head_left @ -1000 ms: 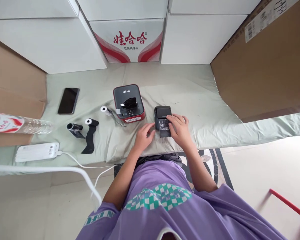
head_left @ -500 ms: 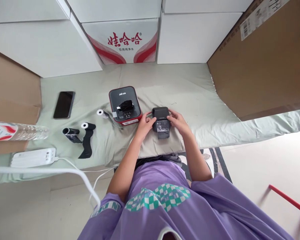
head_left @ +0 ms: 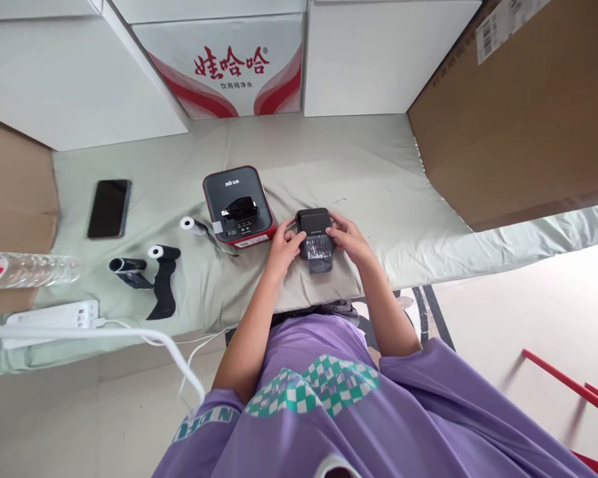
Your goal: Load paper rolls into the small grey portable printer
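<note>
Left hand point(head_left: 285, 248) clasps device point(head_left: 313, 220); right hand point(head_left: 349, 239) (curled) likewise

Light: bright, diffuse over the table point(head_left: 373, 172) around your left hand point(head_left: 285, 249) | Between it and your right hand point(head_left: 349, 240): whitish glare on the black device point(head_left: 319, 247) | Right of your right hand: soft shadows beside red bars point(head_left: 563, 377) on the pale floor point(head_left: 493, 305); brown carton point(head_left: 523, 119) wide-angle stretched, its print soft

A: What's the black device point(head_left: 313, 222) right of the red-sided box point(head_left: 252, 187) made of?
B: Smooth plastic, seemingly. The phone point(head_left: 109, 208) left of the box looks glossy; the cloth point(head_left: 363, 179) beneath the box, wrinkled.
</note>
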A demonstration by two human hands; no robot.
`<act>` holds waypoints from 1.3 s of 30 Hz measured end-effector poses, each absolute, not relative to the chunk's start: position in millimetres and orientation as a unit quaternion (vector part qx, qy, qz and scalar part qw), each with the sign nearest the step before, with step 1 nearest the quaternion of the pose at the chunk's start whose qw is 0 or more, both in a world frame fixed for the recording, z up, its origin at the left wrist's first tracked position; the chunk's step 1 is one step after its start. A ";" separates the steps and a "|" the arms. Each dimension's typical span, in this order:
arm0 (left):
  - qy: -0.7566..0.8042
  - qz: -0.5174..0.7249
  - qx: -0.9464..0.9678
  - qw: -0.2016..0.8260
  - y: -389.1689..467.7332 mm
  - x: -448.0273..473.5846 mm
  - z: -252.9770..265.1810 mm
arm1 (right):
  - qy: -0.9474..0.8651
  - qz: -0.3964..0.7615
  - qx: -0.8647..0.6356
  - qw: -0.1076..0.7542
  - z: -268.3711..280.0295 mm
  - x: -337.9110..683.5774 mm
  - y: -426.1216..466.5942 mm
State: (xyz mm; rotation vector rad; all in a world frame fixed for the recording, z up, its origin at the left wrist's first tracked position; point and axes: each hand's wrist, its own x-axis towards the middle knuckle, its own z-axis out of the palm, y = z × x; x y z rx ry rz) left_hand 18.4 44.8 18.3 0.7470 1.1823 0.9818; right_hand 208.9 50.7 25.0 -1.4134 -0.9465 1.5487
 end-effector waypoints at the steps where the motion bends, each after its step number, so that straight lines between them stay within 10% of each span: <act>1: 0.525 0.434 0.335 0.651 44.9 18.8 16.1 | -0.378 0.612 -0.561 0.411 24.2 208.6 49.6; 19: 0.587 0.389 0.625 0.336 4.0 7.7 -5.9 | -0.583 0.244 -0.599 0.491 -16.5 196.7 11.5; 39: 0.527 0.382 0.722 0.235 7.4 6.6 -34.2 | -0.610 0.271 -0.583 0.463 -30.2 198.6 -1.0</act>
